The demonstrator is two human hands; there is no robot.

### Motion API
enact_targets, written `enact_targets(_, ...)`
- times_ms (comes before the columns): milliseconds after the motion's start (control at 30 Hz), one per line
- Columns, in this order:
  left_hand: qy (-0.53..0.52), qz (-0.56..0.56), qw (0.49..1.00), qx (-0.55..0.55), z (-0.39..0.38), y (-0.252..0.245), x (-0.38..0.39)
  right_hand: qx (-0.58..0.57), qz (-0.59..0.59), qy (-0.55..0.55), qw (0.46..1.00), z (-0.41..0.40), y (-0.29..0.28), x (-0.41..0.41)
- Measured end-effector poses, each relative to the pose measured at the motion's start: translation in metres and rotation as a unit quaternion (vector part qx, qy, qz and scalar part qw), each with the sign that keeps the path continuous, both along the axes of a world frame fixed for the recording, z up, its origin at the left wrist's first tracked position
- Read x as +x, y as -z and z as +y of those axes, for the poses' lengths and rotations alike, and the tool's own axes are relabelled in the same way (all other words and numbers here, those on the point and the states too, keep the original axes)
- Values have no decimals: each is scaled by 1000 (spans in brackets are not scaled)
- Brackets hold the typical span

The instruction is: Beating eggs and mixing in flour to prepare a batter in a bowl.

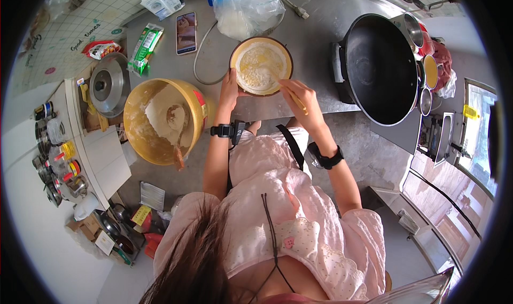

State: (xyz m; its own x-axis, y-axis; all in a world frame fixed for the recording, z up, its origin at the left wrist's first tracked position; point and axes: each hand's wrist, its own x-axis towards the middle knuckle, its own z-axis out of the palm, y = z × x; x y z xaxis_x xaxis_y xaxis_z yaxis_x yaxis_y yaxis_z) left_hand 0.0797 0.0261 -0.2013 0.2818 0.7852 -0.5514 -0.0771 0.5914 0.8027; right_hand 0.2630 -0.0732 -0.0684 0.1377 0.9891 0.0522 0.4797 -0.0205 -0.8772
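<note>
A bowl point(289, 55) with a dark rim holds white flour-like powder and a wet yellowish mix point(256, 65), partly clumped. My left hand point(230, 91) grips its left side, with the thumb up at the rim. My right hand point(301, 101) is closed around a pair of thin wooden chopsticks point(296, 99), whose far ends reach down into the mix. To the left of my left hand stands a large yellow tub point(138, 143) with flour point(158, 111) inside. A wooden spoon point(179, 143) leans in this tub, its handle over the near rim.
A big black wok point(380, 67) stands on the right. Behind the bowl lie a clear plastic bag point(244, 11) and a grey cable point(196, 63). A phone point(186, 33), a green packet point(145, 49) and a steel pot lid point(110, 83) are at the left of the metal counter point(312, 35).
</note>
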Motion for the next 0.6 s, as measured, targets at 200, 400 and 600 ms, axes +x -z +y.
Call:
enact_targets(200, -9, -15, 1000, 2, 0, 5, -2, -20, 41, -11, 999, -2, -12, -16)
enact_targets(400, -3, -51, 999, 8, 0, 2, -1, -18, 7, -70, 997, -24, -10, -11)
enact_targets(600, -18, -14, 1000, 3, 0, 1, 0, -31, -9, -98, 995, -33, -16, 18)
